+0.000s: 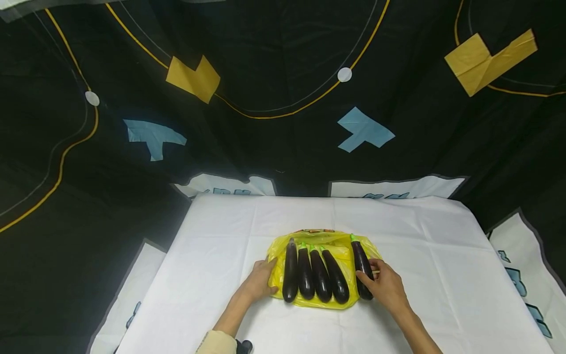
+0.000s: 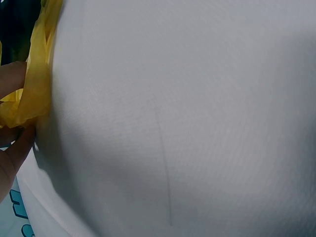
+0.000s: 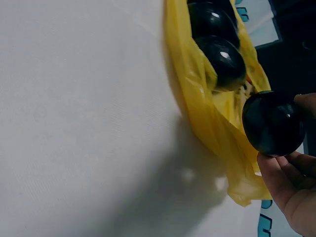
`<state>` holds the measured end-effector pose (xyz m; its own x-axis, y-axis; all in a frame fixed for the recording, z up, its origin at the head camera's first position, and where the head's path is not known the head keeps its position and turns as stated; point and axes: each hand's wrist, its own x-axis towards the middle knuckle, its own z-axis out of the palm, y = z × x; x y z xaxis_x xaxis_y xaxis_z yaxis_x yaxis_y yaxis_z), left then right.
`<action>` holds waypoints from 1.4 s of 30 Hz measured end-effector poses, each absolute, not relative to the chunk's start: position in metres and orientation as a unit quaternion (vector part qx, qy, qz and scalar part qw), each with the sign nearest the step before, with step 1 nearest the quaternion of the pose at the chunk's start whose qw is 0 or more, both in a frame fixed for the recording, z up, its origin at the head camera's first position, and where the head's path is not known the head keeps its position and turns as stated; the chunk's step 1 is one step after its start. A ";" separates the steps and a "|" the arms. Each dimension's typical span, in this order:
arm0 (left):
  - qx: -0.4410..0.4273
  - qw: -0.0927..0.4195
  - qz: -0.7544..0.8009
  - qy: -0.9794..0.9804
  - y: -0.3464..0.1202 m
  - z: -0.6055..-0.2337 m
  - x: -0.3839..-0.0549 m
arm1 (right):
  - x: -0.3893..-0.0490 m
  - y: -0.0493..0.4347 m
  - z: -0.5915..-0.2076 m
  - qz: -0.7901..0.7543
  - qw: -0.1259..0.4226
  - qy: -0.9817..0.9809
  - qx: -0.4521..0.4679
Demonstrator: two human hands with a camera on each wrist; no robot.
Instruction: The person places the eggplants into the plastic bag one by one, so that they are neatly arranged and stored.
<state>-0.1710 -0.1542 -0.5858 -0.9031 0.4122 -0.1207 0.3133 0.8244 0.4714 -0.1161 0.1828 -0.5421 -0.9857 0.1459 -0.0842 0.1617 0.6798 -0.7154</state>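
Note:
A yellow plastic bag (image 1: 329, 304) lies spread on the white table, with several dark eggplants (image 1: 320, 275) side by side on it, their stem ends pointing away from me. At the bag's left edge, my left hand (image 1: 258, 281) pinches the plastic; the left wrist view shows yellow film (image 2: 39, 91) between its fingers. My right hand (image 1: 389, 285) grips another eggplant (image 1: 361, 263) near its rounded end, over the bag's right side. Up close in the right wrist view, that eggplant's blunt end (image 3: 273, 123) sits between thumb and fingers, apart from the others.
White cloth (image 1: 212, 236) covers the table, with faint creases. Behind it hangs a dark curtain (image 1: 265, 152) bearing yellow and blue shapes. White patterned panels (image 1: 398, 188) border the table's far edge and sides.

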 end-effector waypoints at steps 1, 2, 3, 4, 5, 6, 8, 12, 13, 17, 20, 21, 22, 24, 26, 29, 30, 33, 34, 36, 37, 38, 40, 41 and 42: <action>0.189 0.110 0.228 0.949 -0.154 -0.586 -0.171 | -0.117 0.182 -0.544 -0.392 0.011 0.916 0.083; 0.189 0.110 0.228 0.949 -0.154 -0.586 -0.171 | -0.117 0.181 -0.546 -0.392 0.011 0.916 0.082; 0.189 0.110 0.229 0.949 -0.154 -0.585 -0.171 | -0.118 0.180 -0.548 -0.391 0.012 0.917 0.081; 0.189 0.109 0.228 0.949 -0.154 -0.586 -0.171 | -0.118 0.180 -0.550 -0.392 0.013 0.917 0.080; 0.189 0.109 0.228 0.949 -0.154 -0.586 -0.171 | -0.119 0.179 -0.551 -0.390 0.014 0.917 0.079; 0.188 0.109 0.227 0.949 -0.154 -0.586 -0.171 | -0.119 0.178 -0.553 -0.389 0.015 0.918 0.079; 0.187 0.109 0.226 0.950 -0.154 -0.587 -0.171 | -0.119 0.177 -0.555 -0.386 0.019 0.919 0.079; 0.187 0.109 0.223 0.950 -0.154 -0.586 -0.171 | -0.120 0.174 -0.560 -0.382 0.028 0.920 0.084; 0.188 0.109 0.223 0.950 -0.154 -0.586 -0.170 | -0.120 0.173 -0.561 -0.381 0.030 0.920 0.085; 0.187 0.109 0.222 0.951 -0.154 -0.586 -0.171 | -0.120 0.171 -0.566 -0.379 0.034 0.921 0.087; 0.188 0.108 0.221 0.951 -0.153 -0.586 -0.171 | -0.121 0.170 -0.569 -0.380 0.038 0.920 0.084; 0.187 0.107 0.221 0.951 -0.153 -0.586 -0.170 | -0.121 0.169 -0.571 -0.379 0.039 0.921 0.084; 0.188 0.105 0.221 0.951 -0.153 -0.586 -0.170 | -0.121 0.169 -0.571 -0.380 0.040 0.920 0.084; 0.190 0.102 0.219 0.951 -0.153 -0.586 -0.170 | -0.121 0.168 -0.572 -0.379 0.039 0.921 0.084; 0.191 0.102 0.220 0.951 -0.153 -0.586 -0.170 | -0.121 0.167 -0.573 -0.377 0.037 0.922 0.084; 0.189 0.107 0.222 0.951 -0.152 -0.585 -0.170 | -0.120 0.166 -0.573 -0.377 0.036 0.922 0.081; 0.188 0.107 0.223 0.951 -0.152 -0.584 -0.170 | -0.120 0.166 -0.573 -0.377 0.035 0.922 0.080; 0.184 0.110 0.222 0.951 -0.152 -0.584 -0.170 | -0.119 0.165 -0.573 -0.379 0.032 0.922 0.076; 0.184 0.111 0.221 0.951 -0.152 -0.584 -0.170 | -0.119 0.165 -0.574 -0.380 0.031 0.921 0.076; 0.183 0.111 0.220 0.952 -0.152 -0.585 -0.170 | -0.119 0.164 -0.575 -0.378 0.029 0.922 0.079; 0.182 0.112 0.220 0.952 -0.152 -0.585 -0.170 | -0.119 0.163 -0.575 -0.376 0.029 0.923 0.080; 0.182 0.112 0.221 0.952 -0.153 -0.585 -0.170 | -0.119 0.163 -0.576 -0.375 0.030 0.923 0.081; 0.183 0.112 0.222 0.951 -0.153 -0.586 -0.170 | -0.119 0.162 -0.577 -0.368 0.031 0.926 0.085; 0.183 0.112 0.222 0.951 -0.153 -0.586 -0.170 | -0.119 0.162 -0.577 -0.365 0.031 0.927 0.087; 0.185 0.111 0.222 0.951 -0.153 -0.585 -0.171 | -0.119 0.162 -0.577 -0.363 0.032 0.927 0.088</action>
